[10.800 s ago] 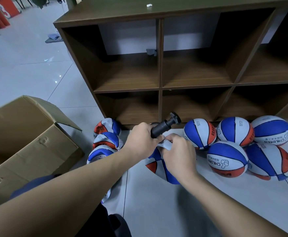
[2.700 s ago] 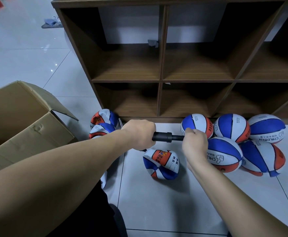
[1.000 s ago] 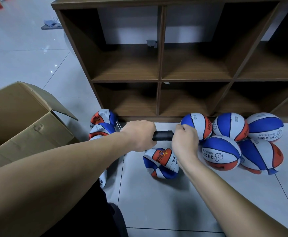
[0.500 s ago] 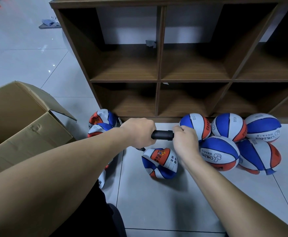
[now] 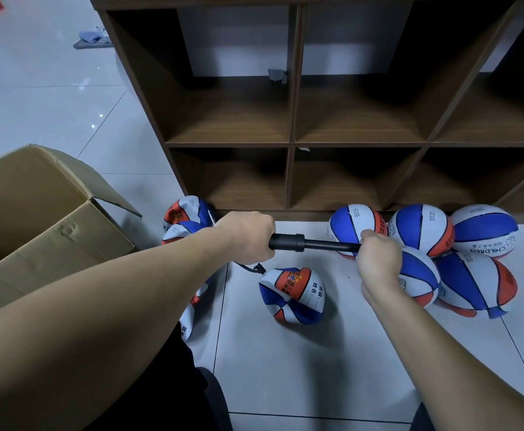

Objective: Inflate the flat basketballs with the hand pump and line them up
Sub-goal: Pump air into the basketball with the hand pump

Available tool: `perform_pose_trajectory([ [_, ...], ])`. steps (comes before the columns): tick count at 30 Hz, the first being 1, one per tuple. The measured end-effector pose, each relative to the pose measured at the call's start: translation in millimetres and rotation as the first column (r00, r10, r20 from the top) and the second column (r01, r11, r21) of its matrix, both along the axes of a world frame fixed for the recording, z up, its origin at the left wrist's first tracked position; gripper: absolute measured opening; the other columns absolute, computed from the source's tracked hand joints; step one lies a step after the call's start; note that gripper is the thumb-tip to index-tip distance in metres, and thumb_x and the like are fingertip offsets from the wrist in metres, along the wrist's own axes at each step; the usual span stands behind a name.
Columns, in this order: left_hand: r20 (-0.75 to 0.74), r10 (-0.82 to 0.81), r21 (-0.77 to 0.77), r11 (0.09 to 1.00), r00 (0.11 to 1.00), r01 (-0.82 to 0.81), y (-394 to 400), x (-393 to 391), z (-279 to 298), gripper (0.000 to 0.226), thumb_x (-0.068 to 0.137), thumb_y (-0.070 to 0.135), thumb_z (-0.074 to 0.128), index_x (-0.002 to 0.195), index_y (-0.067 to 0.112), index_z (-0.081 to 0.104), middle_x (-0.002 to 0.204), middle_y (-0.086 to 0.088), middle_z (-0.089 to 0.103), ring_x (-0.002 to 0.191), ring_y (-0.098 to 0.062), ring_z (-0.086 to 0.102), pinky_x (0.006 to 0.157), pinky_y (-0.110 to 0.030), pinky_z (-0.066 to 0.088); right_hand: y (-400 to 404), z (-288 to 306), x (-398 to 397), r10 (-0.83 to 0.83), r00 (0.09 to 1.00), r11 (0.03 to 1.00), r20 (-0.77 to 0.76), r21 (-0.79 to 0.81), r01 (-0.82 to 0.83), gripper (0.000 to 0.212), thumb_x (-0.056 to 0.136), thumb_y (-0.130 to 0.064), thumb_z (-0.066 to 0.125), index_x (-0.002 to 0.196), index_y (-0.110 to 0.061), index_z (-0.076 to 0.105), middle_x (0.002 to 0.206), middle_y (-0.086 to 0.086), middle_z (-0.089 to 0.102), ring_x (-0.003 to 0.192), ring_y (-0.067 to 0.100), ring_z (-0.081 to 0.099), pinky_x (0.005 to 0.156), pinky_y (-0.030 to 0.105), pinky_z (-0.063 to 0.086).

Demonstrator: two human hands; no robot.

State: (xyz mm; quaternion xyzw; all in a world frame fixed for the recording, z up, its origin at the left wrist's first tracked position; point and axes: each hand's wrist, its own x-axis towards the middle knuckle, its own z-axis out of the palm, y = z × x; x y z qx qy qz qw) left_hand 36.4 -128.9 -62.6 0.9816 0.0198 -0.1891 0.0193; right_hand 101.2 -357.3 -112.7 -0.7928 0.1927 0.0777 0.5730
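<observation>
A black hand pump (image 5: 304,242) lies level above the floor between my hands. My left hand (image 5: 245,237) grips its barrel. My right hand (image 5: 377,256) grips the handle, and the rod is drawn out. A thin black hose (image 5: 250,268) hangs from the pump towards a crumpled, partly flat blue, white and orange basketball (image 5: 292,294) on the tiles below. Several round inflated basketballs (image 5: 422,229) sit clustered at the right by the shelf foot. Several flat balls (image 5: 182,213) lie stacked at the left, partly hidden by my left arm.
A dark wooden cubby shelf (image 5: 292,144) stands straight ahead with open compartments. An open cardboard box (image 5: 36,219) sits at the left. White floor tiles (image 5: 285,368) stretch in front of me. A small grey object (image 5: 91,37) lies far back left.
My right hand has pulled the pump handle out to the right, exposing the rod. My left hand has stayed on the barrel, and the ball below has kept its place.
</observation>
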Motion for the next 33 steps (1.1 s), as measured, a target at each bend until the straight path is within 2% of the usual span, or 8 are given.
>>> perform_pose_trajectory([
  [3,-0.034,-0.008,-0.008,1.000,0.999,0.008,-5,-2,-5,0.012,0.094,0.034,0.061,0.085,0.027,0.061,0.077,0.002,0.065,0.070,-0.020,0.064,0.062,-0.034,0.056,15,2,-13,0.011,0.998,0.998,0.054,-0.069,-0.007,0.038,0.087,-0.014,0.050,0.057,-0.019,0.028,0.057,0.001,0.029,0.062,0.026,0.026,0.060,0.043,0.024],
  [8,-0.035,-0.016,0.017,1.000,0.999,0.016,-13,-7,-8,0.018,0.095,0.033,0.060,0.078,0.026,0.055,0.075,0.001,0.064,0.065,-0.019,0.061,0.055,-0.031,0.047,31,-6,-29,0.062,0.994,0.995,0.085,-0.079,-0.055,0.042,0.095,-0.010,0.050,0.060,-0.016,0.030,0.057,0.002,0.031,0.059,0.024,0.027,0.060,0.039,0.025],
  [12,-0.021,-0.016,0.021,1.000,1.000,0.016,-15,-8,-5,0.020,0.095,0.032,0.060,0.078,0.025,0.055,0.074,0.001,0.063,0.061,-0.019,0.058,0.053,-0.030,0.044,41,-5,-36,0.106,0.988,0.992,0.110,-0.079,-0.098,0.043,0.099,-0.013,0.049,0.060,-0.018,0.031,0.058,0.000,0.033,0.061,0.024,0.031,0.060,0.038,0.025],
  [17,-0.002,-0.019,0.008,1.000,1.000,0.019,-19,-7,-3,0.018,0.093,0.030,0.059,0.078,0.022,0.060,0.072,0.000,0.064,0.059,-0.021,0.057,0.052,-0.030,0.043,51,-1,-44,0.151,0.979,0.986,0.138,-0.094,-0.139,0.044,0.104,-0.019,0.048,0.062,-0.017,0.038,0.063,0.001,0.043,0.064,0.026,0.038,0.066,0.040,0.035],
  [24,0.011,-0.040,-0.014,0.999,0.999,0.040,-24,-4,-3,0.019,0.095,0.034,0.059,0.080,0.022,0.061,0.072,0.000,0.064,0.060,-0.020,0.058,0.052,-0.030,0.042,50,-3,-42,0.183,0.974,0.982,0.133,-0.066,-0.175,0.044,0.105,-0.023,0.049,0.063,-0.019,0.037,0.062,-0.001,0.040,0.063,0.025,0.038,0.064,0.039,0.034],
  [29,-0.010,-0.046,-0.030,0.999,0.999,0.046,-18,-2,1,0.024,0.096,0.034,0.062,0.074,0.026,0.053,0.071,0.002,0.062,0.061,-0.018,0.058,0.054,-0.030,0.046,47,-7,-37,0.249,0.962,0.968,0.113,-0.059,-0.243,0.042,0.105,-0.026,0.051,0.065,-0.017,0.040,0.060,-0.002,0.040,0.062,0.024,0.040,0.060,0.036,0.032],
  [33,-0.026,-0.036,-0.062,0.998,0.999,0.034,-16,-2,2,0.016,0.095,0.035,0.062,0.083,0.025,0.063,0.075,0.001,0.066,0.065,-0.019,0.062,0.059,-0.032,0.053,40,-4,-31,0.290,0.951,0.955,0.106,-0.098,-0.280,0.042,0.104,-0.025,0.052,0.066,-0.016,0.040,0.061,0.000,0.039,0.060,0.023,0.037,0.058,0.037,0.031],
])
